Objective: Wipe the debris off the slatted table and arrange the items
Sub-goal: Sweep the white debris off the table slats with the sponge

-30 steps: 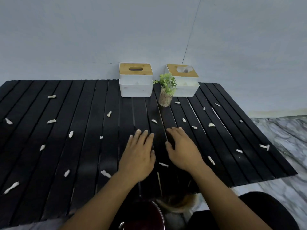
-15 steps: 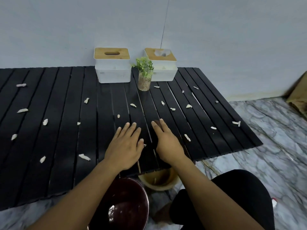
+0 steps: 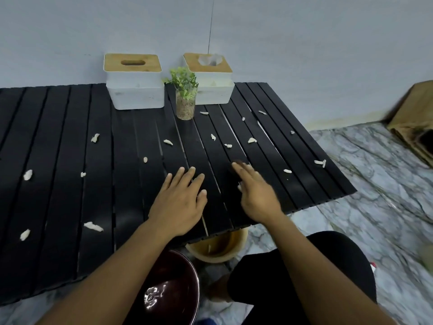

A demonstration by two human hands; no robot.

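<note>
A black slatted table lies low on the floor, strewn with several small white scraps of debris. My left hand rests flat on the slats near the front edge, fingers straight. My right hand lies beside it with fingers stretched out, blurred, and one white scrap sits at its thumb side. Two white tissue boxes with wooden lids stand at the back: the left box and the right box. A small green plant in a glass jar stands between them.
Under the table's front edge sit a tan bucket and a dark red glossy bowl. My dark-clothed knee is at the lower right. A marble floor lies to the right, with a brown cardboard piece by the wall.
The view has shifted right and closer. My right hand has slid to the right across the slats, away from my left hand, which has stayed flat.
</note>
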